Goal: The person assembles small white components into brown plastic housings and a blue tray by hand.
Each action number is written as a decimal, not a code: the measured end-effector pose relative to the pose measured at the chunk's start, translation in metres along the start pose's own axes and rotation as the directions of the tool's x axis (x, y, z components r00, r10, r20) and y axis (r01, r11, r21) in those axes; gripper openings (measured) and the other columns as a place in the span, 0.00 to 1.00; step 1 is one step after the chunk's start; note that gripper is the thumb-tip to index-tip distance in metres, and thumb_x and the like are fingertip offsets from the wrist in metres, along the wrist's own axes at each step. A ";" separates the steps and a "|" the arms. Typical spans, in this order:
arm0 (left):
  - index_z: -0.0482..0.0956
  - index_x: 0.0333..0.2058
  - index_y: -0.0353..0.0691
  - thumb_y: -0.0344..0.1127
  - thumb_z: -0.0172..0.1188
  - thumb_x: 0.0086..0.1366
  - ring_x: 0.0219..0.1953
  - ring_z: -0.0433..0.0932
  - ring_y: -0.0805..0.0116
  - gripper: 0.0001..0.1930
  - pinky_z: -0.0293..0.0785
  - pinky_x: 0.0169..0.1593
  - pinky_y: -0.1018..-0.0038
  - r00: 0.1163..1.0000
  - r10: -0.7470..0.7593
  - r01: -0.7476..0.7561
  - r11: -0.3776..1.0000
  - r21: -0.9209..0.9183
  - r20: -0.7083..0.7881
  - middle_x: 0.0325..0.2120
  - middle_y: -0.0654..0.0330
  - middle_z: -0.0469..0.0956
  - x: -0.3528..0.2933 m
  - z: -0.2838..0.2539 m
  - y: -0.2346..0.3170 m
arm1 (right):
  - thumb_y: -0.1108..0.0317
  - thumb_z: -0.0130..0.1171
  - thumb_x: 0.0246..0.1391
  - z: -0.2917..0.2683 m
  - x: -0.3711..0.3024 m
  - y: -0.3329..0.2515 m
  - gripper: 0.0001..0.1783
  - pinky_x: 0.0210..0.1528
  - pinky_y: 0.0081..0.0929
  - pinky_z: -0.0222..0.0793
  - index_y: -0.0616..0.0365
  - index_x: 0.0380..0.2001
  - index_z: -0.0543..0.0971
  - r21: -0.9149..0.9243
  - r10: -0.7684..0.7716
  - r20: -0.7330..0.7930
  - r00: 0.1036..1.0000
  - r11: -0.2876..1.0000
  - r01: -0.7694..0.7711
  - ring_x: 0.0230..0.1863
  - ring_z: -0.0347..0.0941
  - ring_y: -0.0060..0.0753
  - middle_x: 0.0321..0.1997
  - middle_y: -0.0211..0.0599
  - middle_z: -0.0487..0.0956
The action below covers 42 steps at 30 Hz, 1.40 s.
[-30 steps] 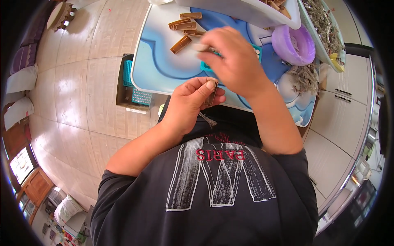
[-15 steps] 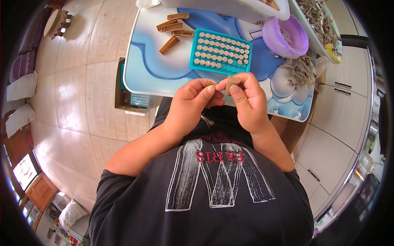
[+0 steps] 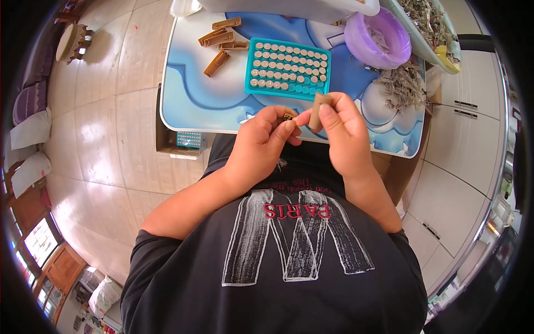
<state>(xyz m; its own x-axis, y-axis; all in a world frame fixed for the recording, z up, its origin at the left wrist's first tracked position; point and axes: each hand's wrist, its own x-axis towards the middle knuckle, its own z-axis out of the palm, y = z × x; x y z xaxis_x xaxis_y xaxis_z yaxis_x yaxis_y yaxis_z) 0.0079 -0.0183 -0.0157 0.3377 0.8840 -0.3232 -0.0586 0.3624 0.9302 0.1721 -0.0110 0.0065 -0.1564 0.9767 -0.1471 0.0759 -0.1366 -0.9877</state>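
In front of my belly, just off the table's near edge, both hands work close together. My left hand (image 3: 258,136) pinches a small brown piece with dark openings (image 3: 288,117); its lower part is hidden by the fingers. Between thumb and fingers of my right hand (image 3: 350,133) is a tan, elongated casing (image 3: 317,113), held roughly upright. My right fingertip reaches the small brown piece. Beyond the hands a teal tray (image 3: 306,89) holds rows of round, pale caps, with some bare sockets at its near right. Several brown plastic casings (image 3: 217,62) lie left of it.
A purple basin (image 3: 355,51) stands right of the tray, near a tangled heap of thin wires (image 3: 401,86). At the back is a white bin (image 3: 289,8); a pale green bin (image 3: 414,36) borders the right. A cardboard box (image 3: 166,136) sits below the table's left side.
The table and its things have shifted left in view. My right hand has turned the tan casing slightly, and the small brown piece in my left hand now shows its dark end.
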 end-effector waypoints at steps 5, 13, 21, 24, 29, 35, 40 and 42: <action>0.68 0.44 0.33 0.32 0.45 0.69 0.31 0.75 0.75 0.10 0.73 0.39 0.80 0.999 -0.043 0.040 0.986 -0.159 -0.011 0.30 0.61 0.74 0.000 0.000 0.000 | 0.68 0.50 0.60 -0.015 0.003 0.007 0.10 0.38 0.15 0.63 0.63 0.42 0.71 0.210 0.055 -0.173 0.983 0.978 -0.017 0.32 0.68 0.15 0.34 0.34 0.78; 0.69 0.47 0.36 0.36 0.42 0.70 0.27 0.73 0.76 0.13 0.75 0.39 0.74 0.971 -0.238 0.221 0.818 -0.531 0.036 0.30 0.63 0.72 0.005 -0.008 0.014 | 0.76 0.56 0.54 -0.049 -0.002 0.037 0.13 0.39 0.17 0.66 0.64 0.43 0.71 -0.068 -0.047 -0.238 0.970 0.997 0.031 0.31 0.70 0.18 0.32 0.33 0.76; 0.65 0.54 0.35 0.37 0.40 0.70 0.32 0.72 0.76 0.18 0.73 0.46 0.72 0.943 -0.273 0.328 0.663 -0.674 0.190 0.32 0.63 0.72 0.006 -0.012 0.015 | 0.70 0.61 0.47 -0.060 0.002 0.045 0.18 0.48 0.33 0.64 0.58 0.44 0.75 -0.792 -0.411 -0.125 0.903 0.590 0.159 0.45 0.69 0.39 0.43 0.39 0.74; 0.64 0.55 0.32 0.37 0.39 0.70 0.34 0.73 0.74 0.19 0.72 0.48 0.70 0.940 -0.289 0.330 0.638 -0.695 0.181 0.34 0.61 0.73 0.006 -0.014 0.011 | 0.66 0.64 0.44 -0.063 0.002 0.043 0.24 0.52 0.36 0.60 0.57 0.47 0.74 -0.882 -0.452 -0.106 0.886 0.455 0.126 0.49 0.66 0.44 0.45 0.39 0.73; 0.62 0.55 0.29 0.37 0.38 0.70 0.37 0.74 0.70 0.20 0.72 0.51 0.67 0.933 -0.305 0.345 0.602 -0.720 0.193 0.37 0.57 0.73 0.008 -0.017 0.010 | 0.63 0.68 0.38 -0.062 0.001 0.031 0.30 0.53 0.36 0.60 0.58 0.48 0.74 -0.879 -0.386 0.049 0.921 0.421 0.223 0.49 0.65 0.44 0.47 0.38 0.73; 0.62 0.54 0.29 0.35 0.42 0.69 0.41 0.75 0.67 0.19 0.72 0.51 0.67 0.923 -0.296 0.376 0.569 -0.731 0.244 0.39 0.56 0.73 0.008 -0.015 0.010 | 0.62 0.71 0.33 -0.043 -0.008 0.013 0.33 0.51 0.36 0.62 0.59 0.47 0.74 -0.699 -0.449 -0.039 0.893 0.650 0.296 0.47 0.67 0.45 0.45 0.41 0.73; 0.65 0.53 0.32 0.36 0.45 0.68 0.43 0.76 0.64 0.18 0.74 0.49 0.68 0.922 -0.265 0.387 0.577 -0.719 0.284 0.42 0.55 0.74 0.007 -0.017 0.005 | 0.62 0.73 0.31 -0.007 -0.008 -0.003 0.34 0.49 0.37 0.63 0.60 0.46 0.74 -0.522 -0.484 0.142 0.864 0.704 0.481 0.45 0.68 0.45 0.45 0.42 0.73; 0.66 0.53 0.34 0.36 0.46 0.68 0.44 0.77 0.63 0.18 0.74 0.48 0.69 0.913 -0.214 0.405 0.583 -0.704 0.348 0.43 0.55 0.75 0.008 -0.020 -0.001 | 0.61 0.73 0.31 -0.003 -0.007 -0.001 0.33 0.48 0.37 0.64 0.59 0.45 0.74 -0.516 -0.496 0.145 0.856 0.701 0.493 0.45 0.68 0.44 0.45 0.41 0.73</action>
<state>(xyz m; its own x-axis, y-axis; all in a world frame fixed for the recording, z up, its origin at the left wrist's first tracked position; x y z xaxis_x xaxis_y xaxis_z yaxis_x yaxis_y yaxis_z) -0.0082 -0.0052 -0.0229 0.6473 0.6272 -0.4332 -0.5594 0.7769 0.2890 0.1756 -0.0169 0.0085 -0.3143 0.8801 0.3558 0.4841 0.4710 -0.7374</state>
